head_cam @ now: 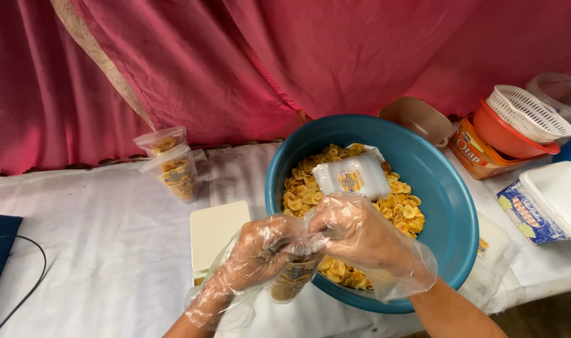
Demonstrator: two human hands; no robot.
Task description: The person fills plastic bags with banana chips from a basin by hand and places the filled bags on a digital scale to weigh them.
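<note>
Both gloved hands closed on one small bag of chips at lower centre of frame.

The left hand (255, 250) and right hand (354, 233), each in a loose clear plastic glove, pinch the top of the bag (293, 278); fingers are curled shut on it, and the bag hangs just below and between them, over the near rim of the blue basin (445, 206). The basin holds yellow chips (405, 209) with a stack of empty bags (353, 177) lying on top. Two filled bags (171, 164) stand at left of centre on the white tablecloth (98, 238). A cream scale (217, 231) sits just left of the hands.
</note>
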